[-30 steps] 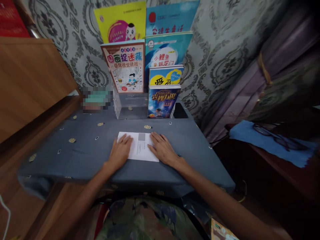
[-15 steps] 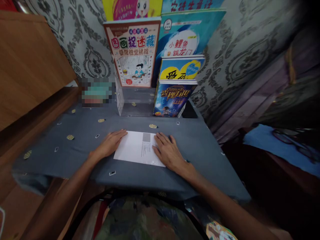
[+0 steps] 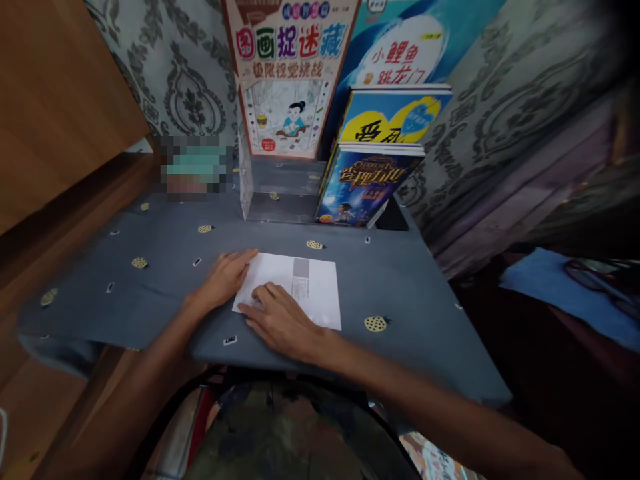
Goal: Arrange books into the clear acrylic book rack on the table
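A white printed sheet of paper [image 3: 325, 293] lies on the cloth-covered table, with a grey block and small lines of print near its middle. My left hand [image 3: 227, 277] rests at the sheet's left edge, its fingers stretched out and the tips at the upper left corner. Across the lower left part of the paper lies my right hand [image 3: 283, 323]. Its thumb reaches towards the left edge, apart from the partly bent fingers. The right hand covers some of the lower edge. Whether the sheet has more pages beneath it, I cannot tell.
A clear stand [image 3: 280, 208] behind the paper holds several upright books, among them a blue book [image 3: 357, 193] and a brown-bordered book [image 3: 290, 113]. A dark flat object [image 3: 393, 217] lies beside it. Wooden furniture [image 3: 60, 113] borders the table on the left.
My right hand has moved left, from the sheet's right edge to its lower left part. My left hand stays at the left edge. The camera view has shifted closer and lower.
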Motion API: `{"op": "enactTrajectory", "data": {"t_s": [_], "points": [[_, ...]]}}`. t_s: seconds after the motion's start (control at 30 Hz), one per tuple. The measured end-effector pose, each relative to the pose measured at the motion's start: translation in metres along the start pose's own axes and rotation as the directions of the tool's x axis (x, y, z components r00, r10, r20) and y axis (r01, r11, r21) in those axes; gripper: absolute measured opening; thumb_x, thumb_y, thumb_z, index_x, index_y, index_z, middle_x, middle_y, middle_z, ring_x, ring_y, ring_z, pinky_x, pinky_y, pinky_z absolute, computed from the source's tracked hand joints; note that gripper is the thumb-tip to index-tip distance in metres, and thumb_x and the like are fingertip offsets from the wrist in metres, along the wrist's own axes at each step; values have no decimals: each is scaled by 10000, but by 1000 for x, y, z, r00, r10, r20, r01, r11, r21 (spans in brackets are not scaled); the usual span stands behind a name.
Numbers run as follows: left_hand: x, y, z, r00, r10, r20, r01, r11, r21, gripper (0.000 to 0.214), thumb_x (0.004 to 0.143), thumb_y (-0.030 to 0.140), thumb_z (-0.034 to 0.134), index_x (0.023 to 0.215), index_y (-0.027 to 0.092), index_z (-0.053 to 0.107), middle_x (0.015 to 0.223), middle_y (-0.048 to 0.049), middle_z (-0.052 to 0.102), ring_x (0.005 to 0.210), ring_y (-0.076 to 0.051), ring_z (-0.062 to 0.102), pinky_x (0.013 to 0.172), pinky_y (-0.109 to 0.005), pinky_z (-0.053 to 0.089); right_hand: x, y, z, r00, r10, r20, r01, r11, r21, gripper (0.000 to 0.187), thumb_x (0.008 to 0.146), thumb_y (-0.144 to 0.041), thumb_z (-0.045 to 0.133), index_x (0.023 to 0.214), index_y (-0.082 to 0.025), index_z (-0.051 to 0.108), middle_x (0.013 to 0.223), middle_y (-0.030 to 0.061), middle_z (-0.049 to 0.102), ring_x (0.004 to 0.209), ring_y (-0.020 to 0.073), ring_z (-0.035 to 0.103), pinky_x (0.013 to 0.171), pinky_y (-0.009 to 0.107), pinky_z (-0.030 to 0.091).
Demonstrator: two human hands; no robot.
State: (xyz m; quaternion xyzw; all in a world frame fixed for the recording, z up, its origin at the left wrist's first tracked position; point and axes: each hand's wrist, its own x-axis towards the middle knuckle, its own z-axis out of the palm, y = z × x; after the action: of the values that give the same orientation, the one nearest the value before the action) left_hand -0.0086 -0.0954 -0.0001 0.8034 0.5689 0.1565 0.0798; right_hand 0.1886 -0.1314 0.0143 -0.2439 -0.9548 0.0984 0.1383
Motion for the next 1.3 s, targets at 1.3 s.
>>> {"op": "enactTrajectory", "data": {"t_s": [1.3], "points": [[21, 18, -9, 890, 177, 420, -208, 978, 28, 806, 850, 743, 493, 1531, 343, 331, 1669, -85, 145, 1524, -372, 106, 1190, -584, 139, -118, 59, -32, 976, 204, -69, -190, 967, 172, 276, 982, -347, 546, 1189, -202, 656, 916, 69, 715, 804, 183, 659, 718, 292, 488]]}}
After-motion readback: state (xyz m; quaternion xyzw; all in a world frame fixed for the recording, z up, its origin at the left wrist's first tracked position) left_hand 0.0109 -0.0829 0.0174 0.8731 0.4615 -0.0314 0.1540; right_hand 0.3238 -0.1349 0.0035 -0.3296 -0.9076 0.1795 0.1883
